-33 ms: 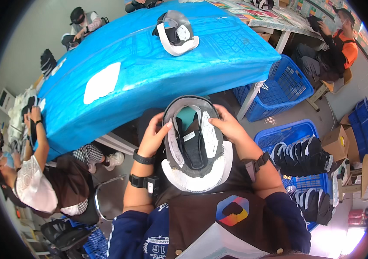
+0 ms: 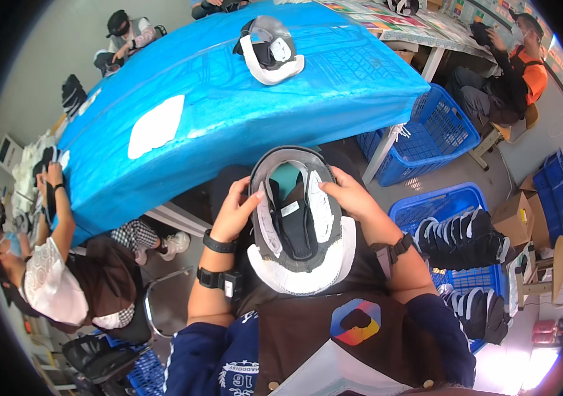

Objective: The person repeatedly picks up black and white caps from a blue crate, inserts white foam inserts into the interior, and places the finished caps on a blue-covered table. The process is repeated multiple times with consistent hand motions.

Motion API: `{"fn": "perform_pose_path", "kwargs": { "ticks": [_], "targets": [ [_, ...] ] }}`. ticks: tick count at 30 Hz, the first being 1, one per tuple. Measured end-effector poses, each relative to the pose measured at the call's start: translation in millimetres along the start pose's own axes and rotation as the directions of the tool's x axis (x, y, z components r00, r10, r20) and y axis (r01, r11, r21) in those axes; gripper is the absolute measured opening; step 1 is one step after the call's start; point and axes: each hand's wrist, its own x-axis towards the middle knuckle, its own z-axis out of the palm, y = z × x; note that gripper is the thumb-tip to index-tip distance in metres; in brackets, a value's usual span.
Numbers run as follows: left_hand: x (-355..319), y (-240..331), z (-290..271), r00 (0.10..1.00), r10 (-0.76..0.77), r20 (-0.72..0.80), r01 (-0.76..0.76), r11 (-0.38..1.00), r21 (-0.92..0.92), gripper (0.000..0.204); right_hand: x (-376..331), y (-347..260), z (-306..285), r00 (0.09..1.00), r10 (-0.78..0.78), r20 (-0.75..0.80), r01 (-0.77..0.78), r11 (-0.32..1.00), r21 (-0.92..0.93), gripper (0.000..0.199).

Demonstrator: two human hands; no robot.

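What looks like an unfinished shoe upper [image 2: 303,277] is between my hands, its open side facing up. It has a grey curved rim, white side pieces, a black inner part with a small white label, and a broad white crescent at the near end. My left hand [image 2: 234,206] grips its left edge, with the thumb on the rim. On the opposite edge, my right hand [image 2: 355,193] holds with its thumb laid over the white side piece. Fingers of both hands are partly hidden beneath. A similar upper [image 2: 271,56] lies on the blue-covered table [image 2: 229,109].
A white sheet [image 2: 156,127] lies on the table. To my right, a blue basket [image 2: 436,198] contains stacked black uppers [image 2: 463,237]; another blue basket [image 2: 420,148] stands beyond. Cardboard boxes [image 2: 514,218] are farther right. One co-worker [image 2: 64,277] sits left; others work around the table.
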Motion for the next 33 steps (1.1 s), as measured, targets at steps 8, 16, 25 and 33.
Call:
{"fn": "perform_pose_path", "kwargs": {
  "ticks": [8,16,25,33],
  "targets": [
    [-0.5,-5.1,-21.2,0.998,0.004,-0.059,0.001,0.995,0.096,0.030,-3.1,26.0,9.9,0.999,-0.032,0.027,0.024,0.970,0.244,0.064],
    [112.4,60.8,-135.6,0.497,0.780,-0.381,0.195,0.327,0.925,0.052,-10.3,32.8,11.0,0.973,-0.218,0.081,0.169,0.902,0.398,0.055],
    [136.4,62.0,-201.5,0.660,0.541,-0.521,0.452,0.269,0.851,0.058,-11.5,28.2,5.3,0.972,-0.224,0.070,0.190,0.927,0.323,0.058],
    [113.3,86.5,-140.5,0.393,0.846,-0.361,-0.179,0.455,0.872,0.020,-17.0,6.4,10.0,0.955,-0.235,-0.183,0.233,0.972,-0.033,0.057]
  ]
}}
